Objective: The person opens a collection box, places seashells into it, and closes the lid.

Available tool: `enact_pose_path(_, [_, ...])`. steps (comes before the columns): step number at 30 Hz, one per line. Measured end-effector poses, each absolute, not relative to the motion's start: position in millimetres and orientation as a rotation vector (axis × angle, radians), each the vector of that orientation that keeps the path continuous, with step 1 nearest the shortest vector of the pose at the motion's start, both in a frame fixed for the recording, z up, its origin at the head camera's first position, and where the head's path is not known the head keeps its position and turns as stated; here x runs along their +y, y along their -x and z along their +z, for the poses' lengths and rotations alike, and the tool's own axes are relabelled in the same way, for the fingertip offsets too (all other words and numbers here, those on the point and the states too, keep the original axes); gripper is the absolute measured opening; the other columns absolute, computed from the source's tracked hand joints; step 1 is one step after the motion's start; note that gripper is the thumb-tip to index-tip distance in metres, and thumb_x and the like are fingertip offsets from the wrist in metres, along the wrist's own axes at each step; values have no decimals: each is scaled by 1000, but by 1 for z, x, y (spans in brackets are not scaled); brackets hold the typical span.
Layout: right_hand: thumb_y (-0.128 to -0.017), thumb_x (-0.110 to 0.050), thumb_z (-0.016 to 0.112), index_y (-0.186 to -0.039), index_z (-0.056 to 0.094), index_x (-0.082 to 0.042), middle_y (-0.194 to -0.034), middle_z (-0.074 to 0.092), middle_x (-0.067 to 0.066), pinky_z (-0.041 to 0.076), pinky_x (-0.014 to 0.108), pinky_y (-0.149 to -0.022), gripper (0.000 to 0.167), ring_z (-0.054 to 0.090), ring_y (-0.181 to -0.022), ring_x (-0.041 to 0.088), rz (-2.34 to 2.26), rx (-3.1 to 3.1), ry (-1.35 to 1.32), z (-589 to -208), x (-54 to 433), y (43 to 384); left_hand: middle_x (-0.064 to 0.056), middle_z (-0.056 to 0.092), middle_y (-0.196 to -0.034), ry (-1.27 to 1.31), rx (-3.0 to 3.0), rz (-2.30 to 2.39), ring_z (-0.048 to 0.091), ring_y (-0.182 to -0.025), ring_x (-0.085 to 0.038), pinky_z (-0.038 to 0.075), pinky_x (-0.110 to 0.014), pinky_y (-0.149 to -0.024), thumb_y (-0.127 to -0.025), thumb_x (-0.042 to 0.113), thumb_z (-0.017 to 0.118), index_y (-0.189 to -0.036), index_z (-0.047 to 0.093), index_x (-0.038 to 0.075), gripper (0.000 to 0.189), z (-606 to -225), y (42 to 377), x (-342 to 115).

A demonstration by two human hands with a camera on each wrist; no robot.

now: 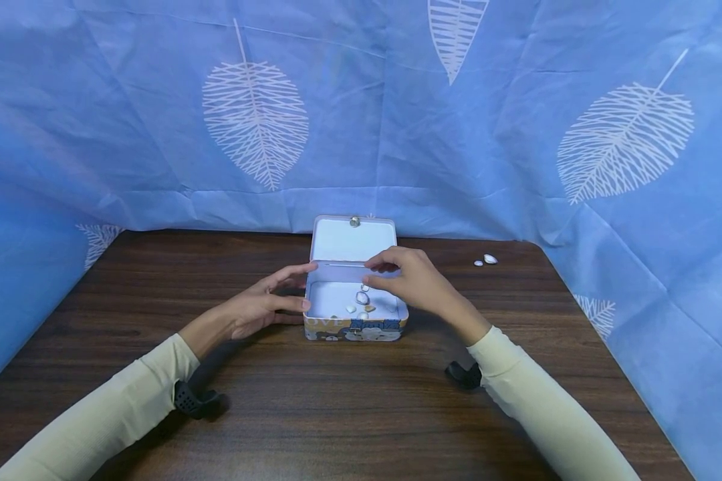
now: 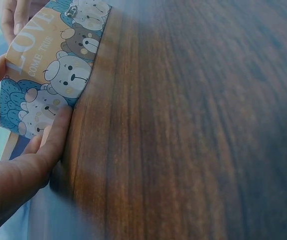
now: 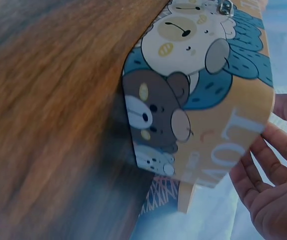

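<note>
A small tin box (image 1: pixel 356 329) stands on the table with its white-lined lid (image 1: pixel 353 240) raised at the back. Cartoon bears and the word LOVE decorate its outside. Several shells lie on its floor, including a larger whitish shell (image 1: pixel 362 298) and a tan one (image 1: pixel 370 308). My left hand (image 1: pixel 265 304) rests against the box's left side, fingers extended, fingertips at rim and wall. Over the right part of the opening is my right hand (image 1: pixel 412 277), thumb and fingertips a little apart; nothing shows between them. In the right wrist view its fingers (image 3: pixel 278 150) curve loosely beside the box.
Two small white shells, one bigger (image 1: pixel 490 258) and one smaller (image 1: pixel 478 263), lie at the back right of the dark wooden table (image 1: pixel 313 414). Behind the table hangs a blue cloth (image 1: pixel 361 133) with white leaf prints. Both wrists carry black bands.
</note>
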State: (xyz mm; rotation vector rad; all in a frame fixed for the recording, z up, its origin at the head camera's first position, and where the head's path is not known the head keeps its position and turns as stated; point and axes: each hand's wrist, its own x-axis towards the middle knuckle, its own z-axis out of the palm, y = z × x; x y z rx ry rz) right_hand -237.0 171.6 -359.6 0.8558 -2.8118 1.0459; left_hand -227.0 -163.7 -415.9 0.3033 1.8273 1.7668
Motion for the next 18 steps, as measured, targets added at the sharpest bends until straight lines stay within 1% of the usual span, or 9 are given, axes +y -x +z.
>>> enact_pose_path(4, [-107, -28, 81, -131, 83, -7, -125, 80, 9, 65, 54, -102, 32, 75, -116, 29, 1070, -2786, -830, -358, 182, 234, -19, 20, -181, -306, 1828, 1768, 41, -162, -51, 50, -62, -127, -104, 14, 80, -179, 32, 32, 90, -416, 227, -164])
enact_pose_path(7, [-107, -27, 80, -130, 82, -6, -124, 80, 9, 66, 53, -103, 31, 75, -117, 29, 1091, -2775, -808, -359, 189, 233, -19, 21, -181, -306, 1823, 1772, 42, -162, -51, 51, -62, -127, -104, 14, 80, -179, 32, 32, 90, -417, 227, -164])
enact_pose_path(14, [-107, -28, 81, -127, 84, -9, -123, 80, 6, 67, 49, -98, 27, 76, -115, 27, 1063, -2781, -726, -360, 207, 233, -18, 22, -181, -318, 1831, 1767, 42, -162, -49, 50, -62, -127, -104, 16, 81, -178, 34, 33, 89, -418, 227, -165])
enact_pose_path(18, [-107, -29, 81, -129, 83, -9, -124, 80, 8, 67, 52, -100, 29, 77, -116, 29, 1036, -2791, -685, -358, 218, 235, -18, 23, -181, -317, 1839, 1765, 43, -162, -49, 51, -61, -127, -104, 16, 81, -178, 34, 33, 89, -419, 228, -165])
